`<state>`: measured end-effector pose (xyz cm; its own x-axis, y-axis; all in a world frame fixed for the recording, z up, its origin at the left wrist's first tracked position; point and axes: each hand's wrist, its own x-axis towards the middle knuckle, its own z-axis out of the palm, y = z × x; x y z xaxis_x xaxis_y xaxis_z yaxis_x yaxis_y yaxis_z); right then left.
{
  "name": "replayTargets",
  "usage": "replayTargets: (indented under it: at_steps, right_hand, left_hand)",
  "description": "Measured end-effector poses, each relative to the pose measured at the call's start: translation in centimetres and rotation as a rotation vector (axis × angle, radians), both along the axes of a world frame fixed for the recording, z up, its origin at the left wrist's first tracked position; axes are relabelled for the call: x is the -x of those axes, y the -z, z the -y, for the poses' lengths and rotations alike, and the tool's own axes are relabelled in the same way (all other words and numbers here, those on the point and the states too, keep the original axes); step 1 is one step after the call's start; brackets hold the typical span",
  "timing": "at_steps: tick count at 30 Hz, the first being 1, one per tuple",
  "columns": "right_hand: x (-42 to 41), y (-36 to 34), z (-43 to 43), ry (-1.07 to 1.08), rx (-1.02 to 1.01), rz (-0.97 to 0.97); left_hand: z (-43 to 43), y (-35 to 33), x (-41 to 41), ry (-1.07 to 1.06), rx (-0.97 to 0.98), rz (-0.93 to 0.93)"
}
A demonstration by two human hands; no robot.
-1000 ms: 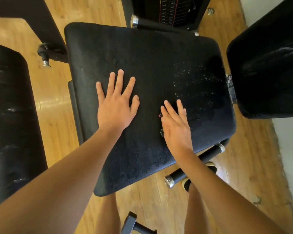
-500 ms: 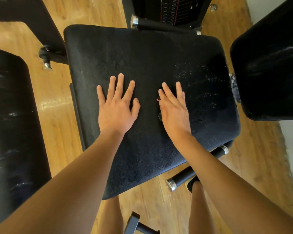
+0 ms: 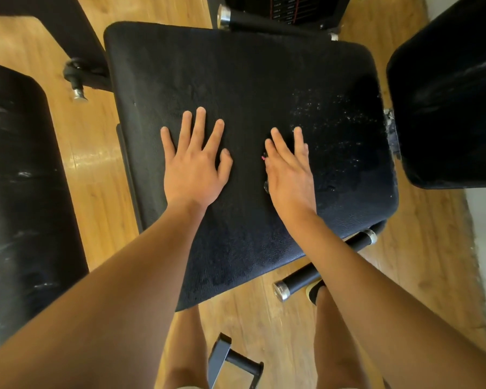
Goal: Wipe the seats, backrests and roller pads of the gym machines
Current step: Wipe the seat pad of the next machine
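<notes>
Head view: left hand (image 3: 192,169) and right hand (image 3: 289,175) press flat, open-fingered, on the black padded seat (image 3: 236,80); the right has crept forward toward seemingly unwiped white specks (image 3: 334,116).

We have both hands in shot, the left hand (image 3: 194,167) and the right hand (image 3: 289,175), bare, nails trimmed short. Behind them we get the left forearm (image 3: 124,276) and the right forearm (image 3: 376,276), uncovered all the way to the edge of the view. Below, we pick up two bare legs, the left leg (image 3: 183,346) and the right leg (image 3: 334,346). On the right foot we spot a dark shoe (image 3: 313,293) with a pale yellowish rim, only partly visible. At the very bottom we catch a thin pale strip of cloth (image 3: 191,387), too little to tell the garment.
</notes>
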<state>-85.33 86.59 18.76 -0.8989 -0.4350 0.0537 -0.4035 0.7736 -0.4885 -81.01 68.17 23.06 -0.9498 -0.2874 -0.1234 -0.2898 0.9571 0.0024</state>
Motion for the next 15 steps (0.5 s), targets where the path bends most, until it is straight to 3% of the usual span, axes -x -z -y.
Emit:
replayTargets:
  at_steps: [11, 15]
  right_hand:
    - [-8.0, -0.1, -5.5, -0.126, -0.018, -0.061]
    - [-6.7, -0.2, -4.5, -0.105, -0.032, -0.037]
  left_hand:
    - [-0.1, -0.7, 0.1, -0.003, -0.008, 0.033]
    - [-0.1, -0.6, 0.1, -0.001, -0.003, 0.023]
